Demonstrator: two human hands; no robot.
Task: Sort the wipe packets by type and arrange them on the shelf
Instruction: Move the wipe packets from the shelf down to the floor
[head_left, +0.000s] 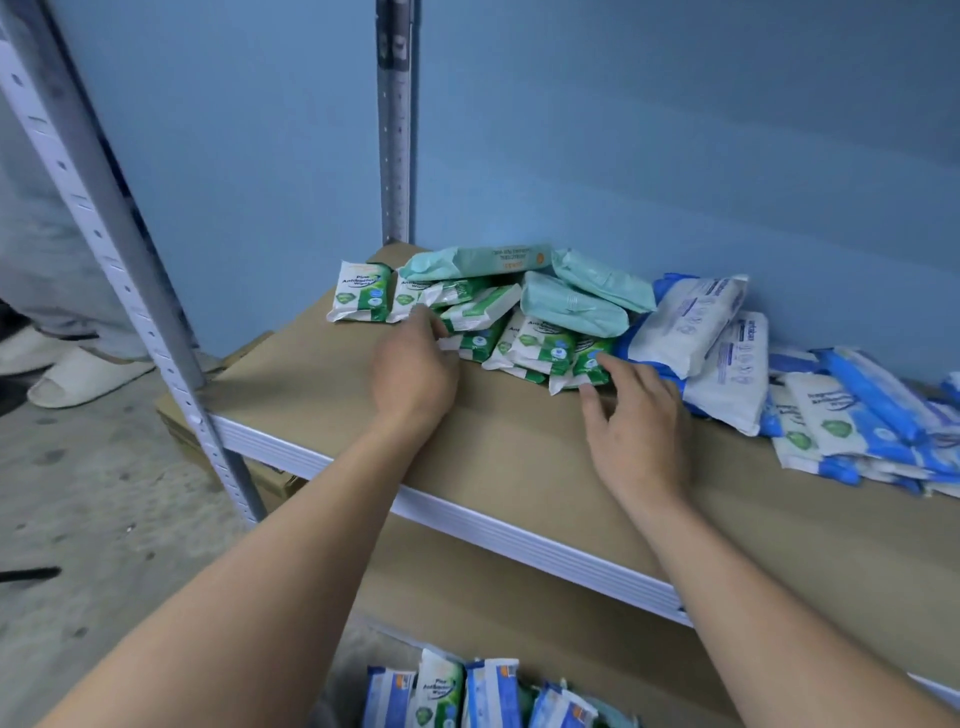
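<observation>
The leftmost small green-and-white plastic wipe packet read "Pine Antibacterial Wipes". A matching lower green-and-white packet bore the same wording. Orange print on the flat mint-green pack was illegible.

A blue wall is running behind a metal rack whose perforated posts are standing at left and rear. Its brown shelf is catching soft, even light. Grey speckled floor is showing at left, cardboard lying below the shelf.

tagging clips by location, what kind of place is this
Probably a stockroom or storage area: a metal rack with board shelves, wipe packets piled on them, and a bare concrete floor.
</observation>
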